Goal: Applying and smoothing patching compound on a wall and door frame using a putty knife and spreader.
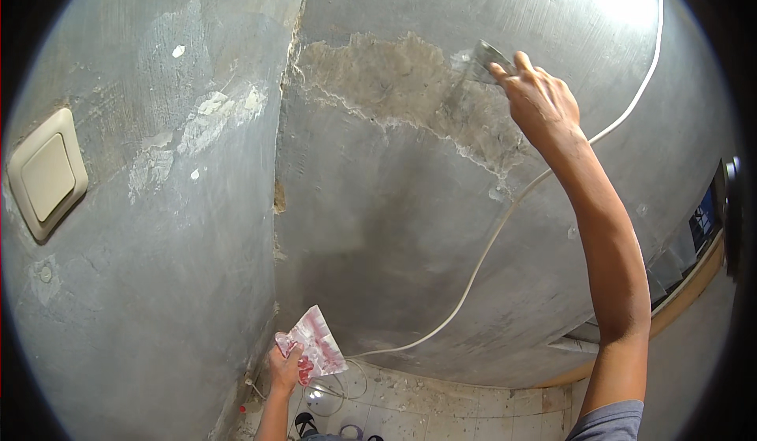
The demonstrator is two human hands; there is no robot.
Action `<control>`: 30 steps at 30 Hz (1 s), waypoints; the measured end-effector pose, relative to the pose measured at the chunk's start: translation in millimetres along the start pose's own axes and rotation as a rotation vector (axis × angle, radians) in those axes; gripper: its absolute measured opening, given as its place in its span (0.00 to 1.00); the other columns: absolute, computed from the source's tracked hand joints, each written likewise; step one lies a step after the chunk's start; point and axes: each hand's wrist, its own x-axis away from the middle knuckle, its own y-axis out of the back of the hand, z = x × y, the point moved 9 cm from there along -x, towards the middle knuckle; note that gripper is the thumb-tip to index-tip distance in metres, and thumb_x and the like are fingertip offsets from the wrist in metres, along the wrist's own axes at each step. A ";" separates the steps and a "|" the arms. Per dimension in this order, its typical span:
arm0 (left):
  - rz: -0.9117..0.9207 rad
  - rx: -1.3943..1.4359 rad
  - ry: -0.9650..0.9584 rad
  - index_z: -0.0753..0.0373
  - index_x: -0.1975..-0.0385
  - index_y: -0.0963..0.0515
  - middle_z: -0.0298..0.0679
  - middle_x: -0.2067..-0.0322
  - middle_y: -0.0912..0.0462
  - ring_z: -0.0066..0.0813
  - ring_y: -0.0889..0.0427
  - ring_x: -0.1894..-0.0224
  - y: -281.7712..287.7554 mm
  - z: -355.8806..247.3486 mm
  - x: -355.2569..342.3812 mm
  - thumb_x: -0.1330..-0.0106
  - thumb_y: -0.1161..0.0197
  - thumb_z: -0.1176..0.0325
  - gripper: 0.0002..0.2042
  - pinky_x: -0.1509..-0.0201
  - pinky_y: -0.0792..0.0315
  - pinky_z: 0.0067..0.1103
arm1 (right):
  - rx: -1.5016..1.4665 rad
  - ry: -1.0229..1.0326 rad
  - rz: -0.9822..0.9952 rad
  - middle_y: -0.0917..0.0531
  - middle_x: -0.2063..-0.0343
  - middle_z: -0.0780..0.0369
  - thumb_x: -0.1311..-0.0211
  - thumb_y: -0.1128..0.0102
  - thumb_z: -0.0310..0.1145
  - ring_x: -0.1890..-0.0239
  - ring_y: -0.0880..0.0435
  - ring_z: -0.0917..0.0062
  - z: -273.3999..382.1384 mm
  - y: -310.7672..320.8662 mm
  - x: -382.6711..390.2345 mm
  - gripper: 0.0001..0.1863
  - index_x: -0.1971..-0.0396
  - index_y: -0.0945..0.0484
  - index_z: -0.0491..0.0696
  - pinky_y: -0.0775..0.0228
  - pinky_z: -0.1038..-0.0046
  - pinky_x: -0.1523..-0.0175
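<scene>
My right hand [544,106] reaches up to the grey wall [378,228], its fingers closed around a putty knife [486,54]. The knife's metal blade lies against or very near the right part of a rough brown bare patch [386,78], which has a crumbling pale lower edge; exact contact is hard to tell. Low by the corner, my left hand [285,368] grips a flat red spreader [317,342] smeared with white filler. That spreader is held away from the wall. Part of its grip is hidden by my fingers.
A white cable [489,244] hangs across the wall, passing behind my right forearm. On the left wall are a beige light switch [49,177] and white filler smears [213,113]. A wood-edged opening [690,279] is at right. Debris dots the tiled floor [449,405] near a round pale object [323,399].
</scene>
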 end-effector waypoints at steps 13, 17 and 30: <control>0.239 0.471 0.264 0.66 0.55 0.26 0.39 0.62 0.19 0.29 0.17 0.64 -89.4 -88.6 24.6 0.35 0.41 0.71 0.11 0.62 0.20 0.25 | -2.633 -0.590 0.695 0.23 0.69 0.62 0.31 0.48 0.36 0.81 0.26 0.82 136.5 -40.1 238.9 0.16 0.52 0.29 0.39 0.32 0.80 0.78; 0.315 0.581 0.308 0.66 0.54 0.26 0.40 0.61 0.18 0.30 0.16 0.60 -113.5 -106.8 35.0 0.34 0.42 0.71 0.11 0.57 0.20 0.27 | -2.806 -0.691 0.752 0.23 0.69 0.61 0.31 0.48 0.39 0.81 0.26 0.81 173.6 -35.5 278.4 0.15 0.56 0.30 0.41 0.33 0.79 0.79; 0.396 0.569 0.381 0.69 0.51 0.27 0.46 0.57 0.19 0.35 0.16 0.58 -175.6 -101.2 87.6 0.33 0.45 0.72 0.13 0.52 0.20 0.31 | -1.767 0.157 0.172 0.26 0.73 0.63 0.54 0.45 0.11 0.75 0.26 0.76 117.3 -5.1 327.5 0.33 0.47 0.20 0.57 0.30 0.73 0.69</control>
